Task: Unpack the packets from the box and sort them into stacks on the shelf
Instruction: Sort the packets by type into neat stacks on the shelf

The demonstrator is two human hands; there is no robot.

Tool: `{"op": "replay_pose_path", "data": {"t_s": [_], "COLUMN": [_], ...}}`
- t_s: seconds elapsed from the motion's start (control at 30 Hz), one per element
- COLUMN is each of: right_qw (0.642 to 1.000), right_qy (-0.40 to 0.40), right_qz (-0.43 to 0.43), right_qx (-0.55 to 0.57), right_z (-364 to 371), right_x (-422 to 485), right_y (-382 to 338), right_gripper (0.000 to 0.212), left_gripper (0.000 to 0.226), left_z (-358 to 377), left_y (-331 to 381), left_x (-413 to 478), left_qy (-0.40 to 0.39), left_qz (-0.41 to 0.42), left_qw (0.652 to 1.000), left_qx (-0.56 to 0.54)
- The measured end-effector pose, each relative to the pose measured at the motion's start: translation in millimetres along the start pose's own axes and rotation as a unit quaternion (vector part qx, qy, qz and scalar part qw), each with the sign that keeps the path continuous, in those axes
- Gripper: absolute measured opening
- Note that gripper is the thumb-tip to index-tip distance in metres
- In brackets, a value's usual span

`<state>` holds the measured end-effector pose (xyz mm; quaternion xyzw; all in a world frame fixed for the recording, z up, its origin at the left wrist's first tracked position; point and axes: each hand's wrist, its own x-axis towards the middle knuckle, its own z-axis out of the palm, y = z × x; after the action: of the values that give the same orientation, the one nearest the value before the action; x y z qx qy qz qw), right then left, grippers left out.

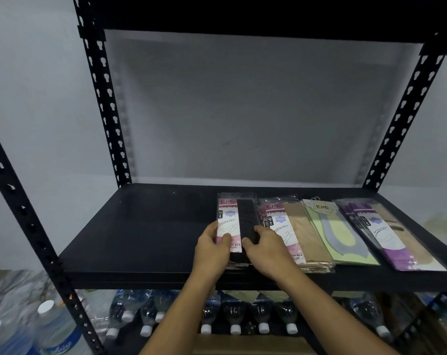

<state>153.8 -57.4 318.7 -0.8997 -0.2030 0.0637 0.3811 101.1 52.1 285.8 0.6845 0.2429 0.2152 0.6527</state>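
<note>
The left hand (213,248) and right hand (265,248) both held the pink-and-black packet (239,221), fingers curled round its near edges and thumbs on top. It lay flat on the black shelf (140,226), leftmost in a row, just beside the beige stack (294,237), the green stack (337,234) and the purple stack (388,234).

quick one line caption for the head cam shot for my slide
Left hand and right hand grip a pink-and-black packet on the black shelf, left of three other packet stacks.
</note>
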Motion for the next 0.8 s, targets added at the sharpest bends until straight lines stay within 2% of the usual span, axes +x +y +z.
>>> {"op": "replay_pose_path", "data": {"t_s": [0.1, 0.23, 0.47, 0.8], "right_qw": [1.0, 1.0, 1.0, 0.993], "right_qy": [-0.005, -0.009, -0.017, -0.021], "right_qz": [0.001, -0.001, -0.017, -0.056], "right_qx": [-0.004, -0.007, -0.011, 0.101], "right_z": [0.3, 2.3, 14.9, 51.4], "right_x": [-0.5, -2.1, -8.6, -21.6], "right_y": [-3.3, -5.3, -10.0, -25.7], "right_gripper": [0.045, 0.044, 0.055, 0.059], "left_gripper": [0.039, 0.04, 0.041, 0.04], "left_z": [-0.7, -4.3, -23.5, -70.7], "left_y": [0.0, 2.1, 1.5, -5.3], "left_x": [0.2, -1.1, -9.0, -14.9], "left_qy": [0.004, 0.007, 0.008, 0.032], "left_qz": [-0.01, -0.007, 0.013, 0.044], "left_qw": [1.0, 1.0, 1.0, 0.997], "left_qx": [-0.022, -0.029, -0.003, 0.05]}}
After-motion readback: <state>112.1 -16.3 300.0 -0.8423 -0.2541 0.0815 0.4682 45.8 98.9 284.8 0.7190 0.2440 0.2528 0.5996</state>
